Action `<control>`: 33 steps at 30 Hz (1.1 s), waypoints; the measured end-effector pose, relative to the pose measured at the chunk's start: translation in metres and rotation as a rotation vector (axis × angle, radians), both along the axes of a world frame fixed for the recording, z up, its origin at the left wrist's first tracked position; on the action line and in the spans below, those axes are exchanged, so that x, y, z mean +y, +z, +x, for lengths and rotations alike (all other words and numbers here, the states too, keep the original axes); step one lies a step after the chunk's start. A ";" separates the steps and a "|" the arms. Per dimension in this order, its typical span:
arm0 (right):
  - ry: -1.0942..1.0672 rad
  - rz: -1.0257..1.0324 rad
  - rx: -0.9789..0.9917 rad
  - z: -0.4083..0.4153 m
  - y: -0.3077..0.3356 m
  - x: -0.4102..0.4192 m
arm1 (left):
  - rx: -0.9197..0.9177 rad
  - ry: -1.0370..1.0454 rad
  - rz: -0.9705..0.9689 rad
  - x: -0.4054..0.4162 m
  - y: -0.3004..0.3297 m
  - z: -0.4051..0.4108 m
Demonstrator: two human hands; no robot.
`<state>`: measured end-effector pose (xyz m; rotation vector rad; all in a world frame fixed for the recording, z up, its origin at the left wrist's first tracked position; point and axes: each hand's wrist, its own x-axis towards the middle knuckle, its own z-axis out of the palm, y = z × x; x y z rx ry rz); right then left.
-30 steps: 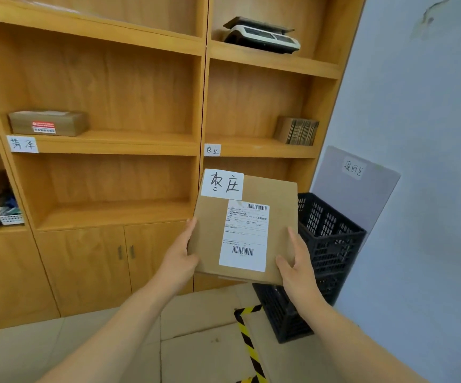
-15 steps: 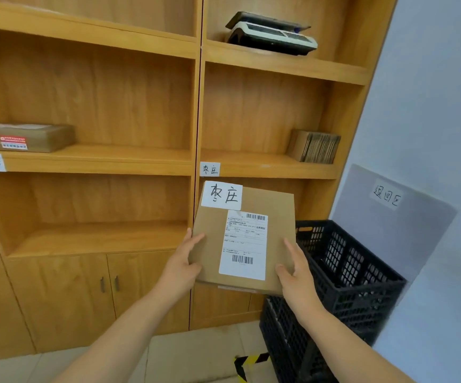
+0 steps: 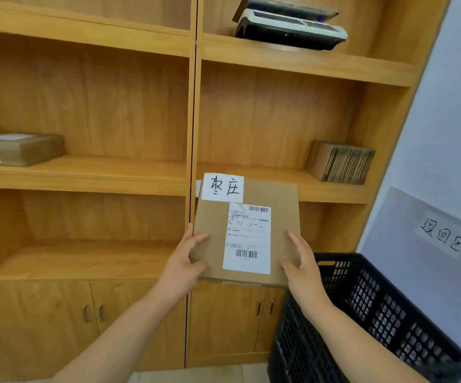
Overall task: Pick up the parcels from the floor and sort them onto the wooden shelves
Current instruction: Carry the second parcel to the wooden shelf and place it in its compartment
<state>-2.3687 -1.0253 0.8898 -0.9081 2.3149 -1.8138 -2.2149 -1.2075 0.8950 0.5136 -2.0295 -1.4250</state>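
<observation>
I hold a flat brown cardboard parcel [image 3: 212, 230] in front of the wooden shelves [image 3: 279, 178]. It carries a white shipping label and a handwritten white tag at its top left. My left hand [image 3: 185, 258] grips its left edge and my right hand [image 3: 301, 264] grips its right edge. The parcel's top edge overlaps the front of the right bay's middle shelf and covers that shelf's small label. Another flat brown parcel [image 3: 16, 147] lies on the left bay's middle shelf.
A stack of folded cardboard [image 3: 340, 161] stands at the right end of the right middle shelf. A scale-like device [image 3: 287, 23] sits on the shelf above. A black plastic crate [image 3: 375, 313] stands at the lower right against a wall with a grey labelled panel [image 3: 442, 239]. Cabinet doors [image 3: 91, 313] lie below.
I have stepped closer to the shelves, which now fill more of the view. The parcel has risen towards the right bay's middle shelf, still held in both hands.
</observation>
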 end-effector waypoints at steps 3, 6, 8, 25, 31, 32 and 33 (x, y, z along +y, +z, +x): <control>-0.013 -0.019 0.010 -0.030 0.005 -0.024 | 0.028 -0.004 -0.036 -0.026 0.002 -0.037; -0.041 -0.032 0.033 -0.060 0.016 -0.051 | 0.052 -0.019 -0.084 -0.056 0.007 -0.071; -0.052 -0.030 0.050 -0.084 0.026 -0.076 | 0.062 -0.032 -0.108 -0.081 0.014 -0.095; -0.091 -0.089 0.104 -0.223 0.077 -0.217 | 0.039 -0.005 -0.361 -0.207 0.056 -0.231; -0.053 -0.099 0.116 -0.262 0.084 -0.243 | 0.026 0.057 -0.422 -0.223 0.060 -0.261; -0.049 -0.107 0.117 -0.270 0.086 -0.248 | 0.027 0.066 -0.432 -0.226 0.061 -0.267; -0.045 -0.117 0.116 -0.278 0.088 -0.253 | 0.030 0.075 -0.446 -0.229 0.063 -0.272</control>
